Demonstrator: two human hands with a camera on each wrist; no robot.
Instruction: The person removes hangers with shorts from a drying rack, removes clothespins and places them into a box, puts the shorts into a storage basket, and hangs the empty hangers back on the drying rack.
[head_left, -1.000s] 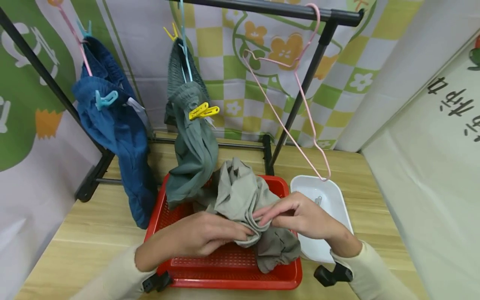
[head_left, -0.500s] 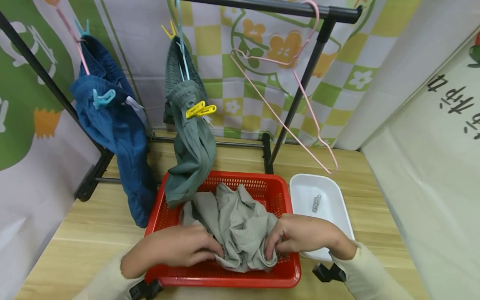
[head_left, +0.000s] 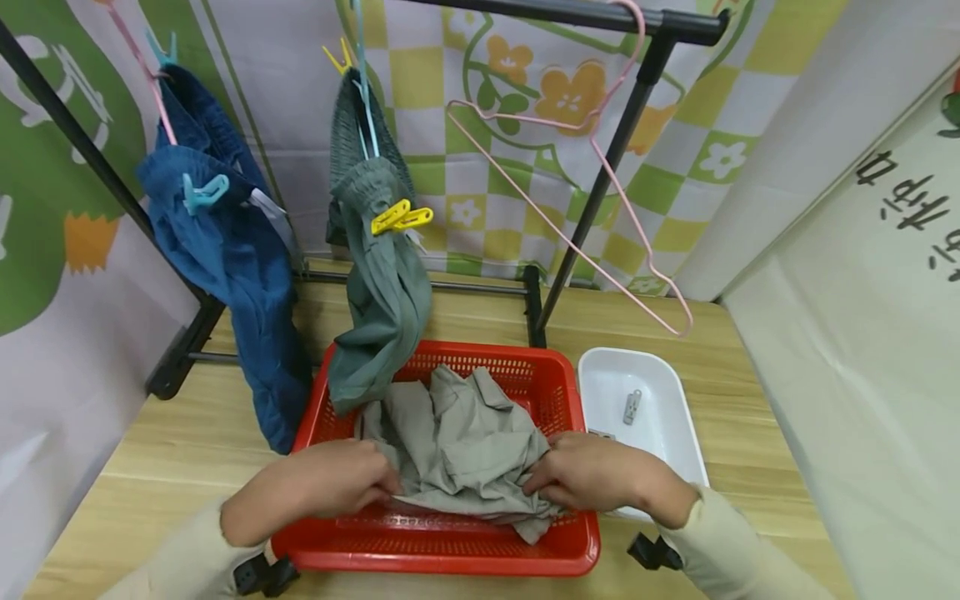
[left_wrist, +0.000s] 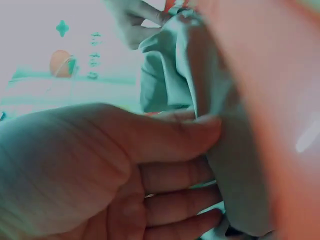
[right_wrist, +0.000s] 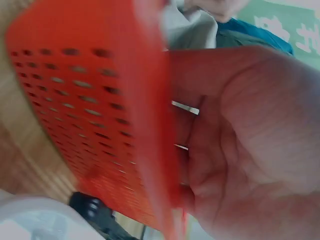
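A pair of grey-beige pants (head_left: 472, 450) lies bunched in the red basket (head_left: 450, 560). At its near left edge, my left hand (head_left: 341, 477) pinches the cloth; in the left wrist view the thumb (left_wrist: 185, 135) presses the pants (left_wrist: 232, 165) against the fingers. My right hand (head_left: 592, 471) grips the right side of the pants with curled fingers, close inside the basket's right rim. The front edge of the cloth stretches between both hands. In the right wrist view the basket wall (right_wrist: 90, 105) hides the fingertips.
Blue pants (head_left: 247, 275) and green pants (head_left: 386, 275) hang clipped on a black rack (head_left: 540, 317); the green leg reaches into the basket. An unoccupied pink hanger (head_left: 570, 242) hangs at right. Beside the basket stands a white tray (head_left: 675, 417) with a grey clothespin (head_left: 632, 407).
The pants have been lowered from a raised bunch and spread lower in the basket. My hands have moved apart, the left one leftward. The pink hanger has swung slightly.
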